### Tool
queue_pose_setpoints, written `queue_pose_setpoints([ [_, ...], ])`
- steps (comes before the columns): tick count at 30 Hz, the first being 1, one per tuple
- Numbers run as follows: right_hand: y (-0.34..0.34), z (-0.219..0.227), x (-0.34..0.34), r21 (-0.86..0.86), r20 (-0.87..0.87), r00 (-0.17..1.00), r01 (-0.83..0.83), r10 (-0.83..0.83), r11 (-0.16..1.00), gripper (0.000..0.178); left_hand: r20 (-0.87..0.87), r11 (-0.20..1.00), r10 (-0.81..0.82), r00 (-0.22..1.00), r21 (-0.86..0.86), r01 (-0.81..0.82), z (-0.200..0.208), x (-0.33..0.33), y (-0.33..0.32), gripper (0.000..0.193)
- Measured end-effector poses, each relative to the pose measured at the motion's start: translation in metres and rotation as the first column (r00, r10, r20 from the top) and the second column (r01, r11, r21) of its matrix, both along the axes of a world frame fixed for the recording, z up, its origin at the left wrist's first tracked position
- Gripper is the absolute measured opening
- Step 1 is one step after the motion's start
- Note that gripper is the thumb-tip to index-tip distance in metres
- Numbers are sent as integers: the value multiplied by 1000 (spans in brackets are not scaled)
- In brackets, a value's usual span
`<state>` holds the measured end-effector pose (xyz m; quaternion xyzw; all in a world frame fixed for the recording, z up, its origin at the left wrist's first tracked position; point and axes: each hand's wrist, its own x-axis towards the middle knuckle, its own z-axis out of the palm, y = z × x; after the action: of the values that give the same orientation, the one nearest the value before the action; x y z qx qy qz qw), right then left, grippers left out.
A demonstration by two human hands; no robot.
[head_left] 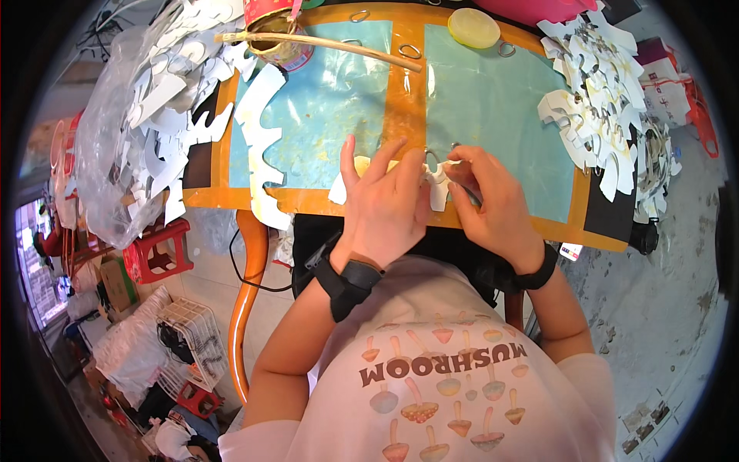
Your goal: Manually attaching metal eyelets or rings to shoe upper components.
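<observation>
Head view, biggest stuff first: what've we got?

Mostly a taped table (500,92), orange-brown bands around blue-green panels. Heap of plain white cutouts (162,85) on the left, stack of white pieces with metal bits (600,100) on the right.

How far along, you reckon?

My guess: the right stack is the done lot, since metal loops show all over it, and the left heap is what remains, no metal I can spot there. So mid-batch, and the one being worked looks only part done. There's also a scalloped strip (258,146) apart from the hands, bare as far as I can see. It runs far edge to near edge, bowed left, teeth pointing right, near end poking past the table.

And the hands?

Left hand (385,204) is half fanned over the work, index finger raised; can't tell if it's gripping. Right hand (493,192) is curled narrow, thumb and finger close; can't tell what's pinched, if anything.

Where's the piece itself?

The small white cutout (438,192) is at the table's near edge, partly hidden under the left hand. Long axis looks left-to-right, with one tab pointing back at the person. Smallest thing: a metal ring (431,160) between the hands, rounded end seemingly facing away. Attached or not? Can't tell, sorry.
</observation>
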<state>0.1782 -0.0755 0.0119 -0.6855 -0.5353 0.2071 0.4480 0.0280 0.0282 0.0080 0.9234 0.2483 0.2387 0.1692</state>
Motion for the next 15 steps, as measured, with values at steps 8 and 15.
queue_pose_setpoints([
  [8, 8, -2, 30, -26, -481, 874, 67, -71, 997, 25, -123, 984, -145, 982, 88, 157, 6, -3, 21, 13],
  [15, 10, 8, 25, 74, 185, 971, -169, 153, 983, 33, -150, 976, -179, 972, 100, 195, 12, -4, 23, 14],
])
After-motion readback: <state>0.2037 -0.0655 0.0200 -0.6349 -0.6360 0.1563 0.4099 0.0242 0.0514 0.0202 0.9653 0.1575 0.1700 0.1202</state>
